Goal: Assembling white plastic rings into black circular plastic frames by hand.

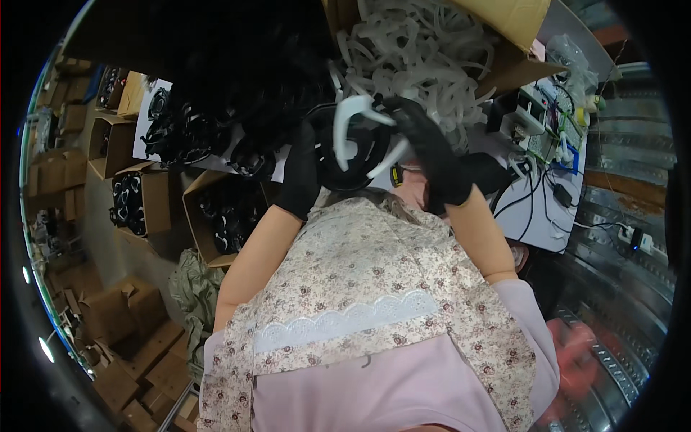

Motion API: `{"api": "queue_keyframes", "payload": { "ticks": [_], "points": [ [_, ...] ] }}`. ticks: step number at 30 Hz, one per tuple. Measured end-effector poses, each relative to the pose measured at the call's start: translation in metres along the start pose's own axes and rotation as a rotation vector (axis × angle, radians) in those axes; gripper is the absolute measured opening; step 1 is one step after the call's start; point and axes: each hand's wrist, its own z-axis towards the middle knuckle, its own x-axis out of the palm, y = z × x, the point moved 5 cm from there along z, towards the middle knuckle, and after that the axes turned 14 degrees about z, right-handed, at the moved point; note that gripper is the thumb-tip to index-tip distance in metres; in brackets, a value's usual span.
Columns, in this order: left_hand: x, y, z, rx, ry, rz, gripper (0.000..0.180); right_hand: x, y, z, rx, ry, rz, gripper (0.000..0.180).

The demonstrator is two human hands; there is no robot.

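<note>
Blending into black part (353, 178), left fingers (308, 140) are unreadable; right fingers (400, 109) pinch white bracket (343, 135).

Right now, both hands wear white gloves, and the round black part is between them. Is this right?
Not quite: the gloves are black, not white, as the head view shows. The round black part is indeed between the left hand and right hand.

Beyond the housing (367, 154), strips (414, 54) lie in a carton (512, 18), with boxes (157, 201) left and an adapter (562, 194) right.
</note>
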Motion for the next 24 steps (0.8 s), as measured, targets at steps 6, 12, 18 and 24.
{"api": "queue_keyframes", "payload": {
  "ticks": [6,12,18,24],
  "points": [
    [0.008,-0.016,-0.015,0.168,0.16,-0.012,0.042,0.038,0.008,0.006,-0.058,-0.091,-0.259,0.033],
    [-0.001,-0.012,-0.025,0.098,0.112,0.101,0.047,0.041,0.014,0.001,-0.14,-0.057,-0.348,0.044],
    [0.007,-0.023,-0.037,0.156,0.094,0.014,0.047,0.043,0.009,-0.005,0.239,-0.164,0.27,0.058],
    [-0.015,-0.029,-0.033,0.209,-0.113,0.429,0.044,0.054,0.02,-0.01,0.344,-0.073,0.436,0.05]
  ]
}}
